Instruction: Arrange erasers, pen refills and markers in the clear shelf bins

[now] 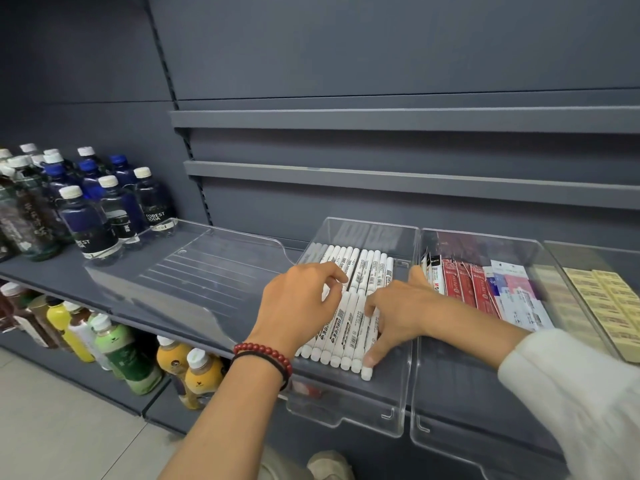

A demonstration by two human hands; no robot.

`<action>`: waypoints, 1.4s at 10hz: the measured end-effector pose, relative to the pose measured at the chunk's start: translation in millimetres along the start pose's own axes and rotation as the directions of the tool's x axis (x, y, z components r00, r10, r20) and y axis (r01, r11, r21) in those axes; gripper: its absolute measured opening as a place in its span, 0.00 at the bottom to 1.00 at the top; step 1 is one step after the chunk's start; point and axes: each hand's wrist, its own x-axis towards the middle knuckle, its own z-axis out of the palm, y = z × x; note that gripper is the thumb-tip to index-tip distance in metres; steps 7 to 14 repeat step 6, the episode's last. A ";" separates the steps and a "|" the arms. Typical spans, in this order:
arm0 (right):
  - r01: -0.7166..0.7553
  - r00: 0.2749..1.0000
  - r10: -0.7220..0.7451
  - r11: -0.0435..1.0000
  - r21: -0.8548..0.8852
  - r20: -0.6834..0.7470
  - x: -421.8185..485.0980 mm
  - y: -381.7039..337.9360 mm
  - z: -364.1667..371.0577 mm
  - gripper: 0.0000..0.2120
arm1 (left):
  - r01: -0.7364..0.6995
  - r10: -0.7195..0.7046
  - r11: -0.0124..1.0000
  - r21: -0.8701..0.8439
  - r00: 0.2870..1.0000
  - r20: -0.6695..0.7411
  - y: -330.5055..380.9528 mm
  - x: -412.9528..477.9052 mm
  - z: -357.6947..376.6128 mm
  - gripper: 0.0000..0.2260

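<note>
Both open and gripping nothing, your left hand (pixel 299 306) and right hand (pixel 398 315) press down on the white markers (pixel 349 329), likely to square the rows within the clear bin (pixel 346 419).

grey shelf (pixel 45 271) with clear bins (pixel 363 401), bottles (pixel 90 223)

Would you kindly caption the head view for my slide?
Left hand and right hand rest on white markers in a clear bin.
</note>
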 end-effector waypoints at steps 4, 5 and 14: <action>-0.009 0.999 0.009 1.000 0.010 -0.054 -11.8 -10.1 -0.5 0.36 | -0.015 0.018 0.994 0.107 0.999 -0.031 2.6 -2.1 2.9 0.10; 0.035 0.972 -0.028 0.999 0.027 -0.232 -21.0 -3.7 -0.5 0.32 | -0.009 0.013 0.992 0.122 0.999 -0.032 2.7 -5.2 0.5 0.10; 0.175 0.900 -0.117 0.979 0.103 -0.419 -39.6 3.8 3.4 0.22 | -0.003 0.004 0.994 0.110 1.000 -0.015 -0.4 -15.4 -3.7 0.11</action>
